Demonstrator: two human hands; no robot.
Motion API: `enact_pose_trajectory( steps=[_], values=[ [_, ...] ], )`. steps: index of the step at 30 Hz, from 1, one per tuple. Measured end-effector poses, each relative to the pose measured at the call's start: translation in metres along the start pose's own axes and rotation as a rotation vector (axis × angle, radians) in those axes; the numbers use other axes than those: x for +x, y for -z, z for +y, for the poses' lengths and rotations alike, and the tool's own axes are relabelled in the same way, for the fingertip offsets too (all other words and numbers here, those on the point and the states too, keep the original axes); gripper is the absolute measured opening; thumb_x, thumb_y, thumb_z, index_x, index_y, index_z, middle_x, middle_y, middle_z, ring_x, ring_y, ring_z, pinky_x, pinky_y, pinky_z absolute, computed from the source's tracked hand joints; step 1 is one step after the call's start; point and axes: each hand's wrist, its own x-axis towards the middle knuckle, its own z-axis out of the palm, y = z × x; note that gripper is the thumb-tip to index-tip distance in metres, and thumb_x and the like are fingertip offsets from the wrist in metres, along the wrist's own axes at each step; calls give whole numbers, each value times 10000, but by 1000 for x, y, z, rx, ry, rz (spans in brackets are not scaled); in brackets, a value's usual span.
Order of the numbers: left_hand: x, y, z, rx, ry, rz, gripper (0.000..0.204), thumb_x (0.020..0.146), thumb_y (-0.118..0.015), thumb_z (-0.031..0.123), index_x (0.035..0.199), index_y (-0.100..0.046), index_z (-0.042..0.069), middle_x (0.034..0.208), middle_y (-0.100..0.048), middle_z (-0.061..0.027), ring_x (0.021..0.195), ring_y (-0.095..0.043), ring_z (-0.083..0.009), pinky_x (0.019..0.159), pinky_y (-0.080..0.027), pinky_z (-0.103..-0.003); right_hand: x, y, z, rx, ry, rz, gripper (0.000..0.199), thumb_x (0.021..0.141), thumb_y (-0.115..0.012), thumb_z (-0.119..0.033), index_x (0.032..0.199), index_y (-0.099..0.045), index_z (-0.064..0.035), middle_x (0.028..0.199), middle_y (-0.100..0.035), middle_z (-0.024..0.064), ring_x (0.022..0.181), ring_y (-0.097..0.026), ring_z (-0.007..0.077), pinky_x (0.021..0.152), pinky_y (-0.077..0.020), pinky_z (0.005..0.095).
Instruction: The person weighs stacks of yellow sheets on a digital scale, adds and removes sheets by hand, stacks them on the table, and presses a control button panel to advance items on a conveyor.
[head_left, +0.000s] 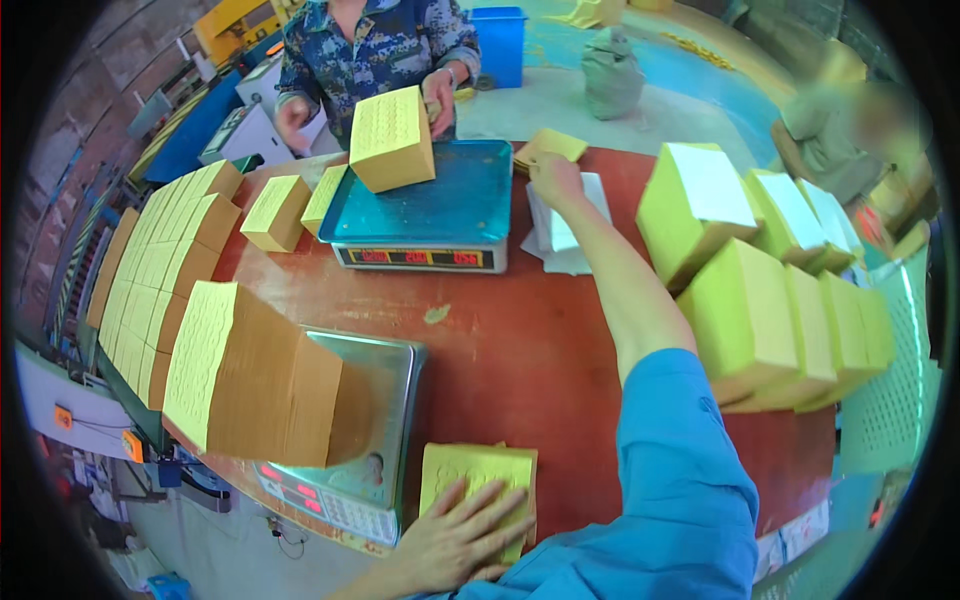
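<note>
Wardrobe's pretty simple here: a plain, bright blue fabric sleeve (665,440) on the right arm, loose and kinda baggy, ending near the elbow, with soft wrinkles and a small darker spot too tiny to make out. The bare right forearm (632,275) runs down to an ungloved right hand (556,180); the left hand (460,535) is bare-skinned too, fingernails trimmed short.

On the table (500,380) are two scales (475,190), two small paper stacks (480,462) and, towards its far left, two lone yellow blocks (270,210). Three white-topped blocks (715,185) show at the table's right end, the all-yellow blocks (745,310) there too tightly packed to count. Beyond the table are one blue bin (497,50), one sack (612,80) and two people (375,45).
</note>
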Motion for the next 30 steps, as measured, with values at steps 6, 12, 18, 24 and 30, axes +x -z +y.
enact_pose_trajectory(
  steps=[6, 12, 18, 24, 30],
  values=[
    [3, -2, -6, 57, 101, 84, 575, 848, -581, 376, 1392, -511, 204, 1509, -397, -106, 1411, -332, -302, 1193, -54, -535, 13, -26, -5, -155, -19, -358, 414, 941, -422, -361, 1018, -721, -85, 1075, -685, 180, 1028, -645, 351, 867, -499, 483],
    [9, -1, -7, -1, 105, 63, 559, 858, -606, 361, 1386, -516, 201, 1499, -412, -105, 1403, -345, -296, 1178, -101, -539, 2, 12, 2, -111, -71, -504, 360, 895, -539, -339, 1006, -729, -53, 1071, -691, 179, 1011, -658, 336, 863, -518, 442],
    [6, -7, -4, -23, 120, 78, 510, 893, -521, 268, 1400, -500, 215, 1489, -429, -84, 1415, -331, -289, 1180, -88, -547, 48, -29, 4, -271, 147, -72, 306, 869, -584, -230, 1092, -676, -41, 1139, -664, 177, 1076, -627, 352, 875, -513, 452],
    [9, -3, -7, 35, 113, 87, 527, 891, -400, 201, 1411, -486, 202, 1514, -402, -60, 1434, -306, -267, 1188, -57, -541, 56, -65, 41, -276, 113, -256, 227, 869, -568, -137, 1041, -656, -17, 1102, -653, 226, 1063, -621, 380, 878, -509, 467],
    [10, 7, -10, -1, 120, 9, 527, 904, -382, 242, 1422, -472, 203, 1523, -387, -62, 1444, -288, -263, 1189, -43, -534, 59, -65, 49, -330, 201, -274, 207, 865, -540, -120, 968, -679, -8, 977, -677, 255, 943, -664, 391, 825, -522, 490]
  ],
)
